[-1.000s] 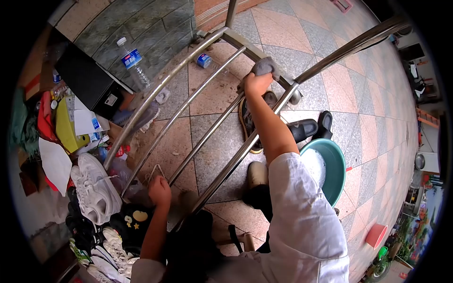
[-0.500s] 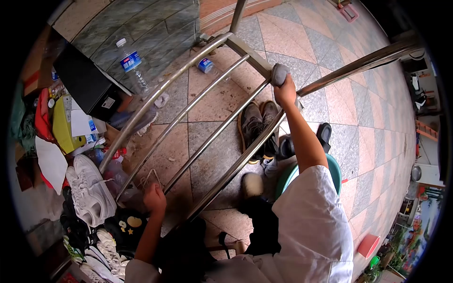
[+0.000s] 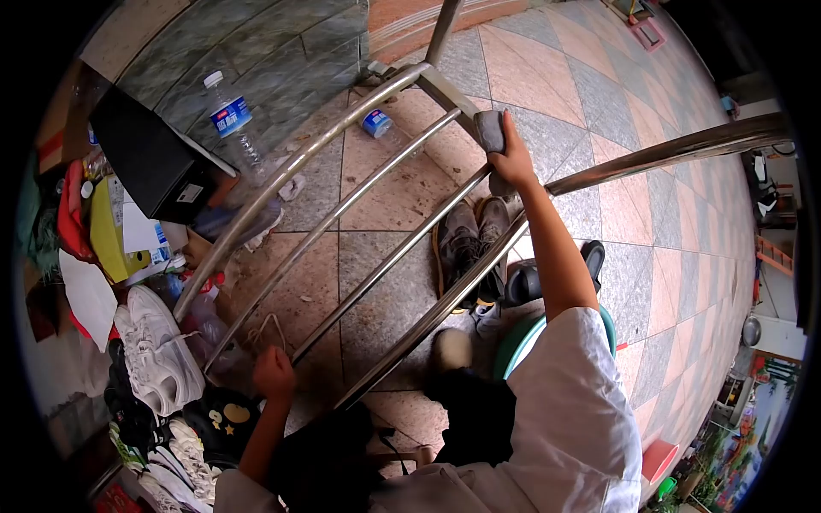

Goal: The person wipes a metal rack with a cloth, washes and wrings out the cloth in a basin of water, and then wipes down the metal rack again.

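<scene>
A metal rack (image 3: 389,250) with parallel tubes stretches across the middle of the view. My right hand (image 3: 513,158) is wrapped round a grey cloth (image 3: 489,132), which lies against the flat end bar of the rack near its far corner. My left hand (image 3: 274,374) is closed at the near end of the tubes, by a thin pale cord (image 3: 272,325); whether it holds the bar or anything else is hidden. Dark lace-up shoes (image 3: 459,244) stand on the floor beneath the rack, partly behind its tubes.
White sneakers (image 3: 159,349) top a shoe pile at the lower left. A black box (image 3: 158,162), papers and plastic bottles (image 3: 229,115) lie to the left. Beside my right arm are a green basin (image 3: 517,344) and black slippers (image 3: 592,261). A pink basin (image 3: 658,460) sits lower right.
My right hand and the cloth have moved along the rack's end bar, first outward, then slightly back to the left. The view has shifted, and the green basin is now more covered by my sleeve.
</scene>
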{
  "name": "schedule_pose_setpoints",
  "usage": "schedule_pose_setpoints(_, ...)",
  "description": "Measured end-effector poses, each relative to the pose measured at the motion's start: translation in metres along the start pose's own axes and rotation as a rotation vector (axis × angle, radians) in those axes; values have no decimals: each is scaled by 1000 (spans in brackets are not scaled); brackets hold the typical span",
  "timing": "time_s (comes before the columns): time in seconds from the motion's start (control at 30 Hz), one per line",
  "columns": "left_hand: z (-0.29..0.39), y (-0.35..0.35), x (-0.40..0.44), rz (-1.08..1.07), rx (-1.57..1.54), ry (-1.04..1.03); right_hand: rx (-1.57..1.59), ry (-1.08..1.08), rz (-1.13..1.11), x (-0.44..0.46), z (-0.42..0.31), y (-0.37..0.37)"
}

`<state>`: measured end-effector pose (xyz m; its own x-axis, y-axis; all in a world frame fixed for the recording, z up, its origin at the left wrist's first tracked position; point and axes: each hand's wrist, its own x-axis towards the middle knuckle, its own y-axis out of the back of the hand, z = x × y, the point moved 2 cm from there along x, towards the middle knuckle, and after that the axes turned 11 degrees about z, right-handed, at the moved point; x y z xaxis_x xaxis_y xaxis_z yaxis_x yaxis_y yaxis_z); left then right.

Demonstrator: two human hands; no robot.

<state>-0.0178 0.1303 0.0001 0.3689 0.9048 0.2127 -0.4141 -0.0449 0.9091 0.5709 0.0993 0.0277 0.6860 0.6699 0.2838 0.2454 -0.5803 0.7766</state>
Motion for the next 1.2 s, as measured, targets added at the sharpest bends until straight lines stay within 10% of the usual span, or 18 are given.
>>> schedule_pose_setpoints(0.57, 4, 1, 4, -59, 28, 26, -428, 407, -201, 111, -69, -86)
schedule_pose_setpoints(0.9, 6, 9, 7, -16, -60, 48, -357, 199, -282, 11, -16, 22)
schedule_pose_setpoints(1.2, 4, 3, 4, 12, -56, 27, -286, -5, -336, 81, -55, -32)
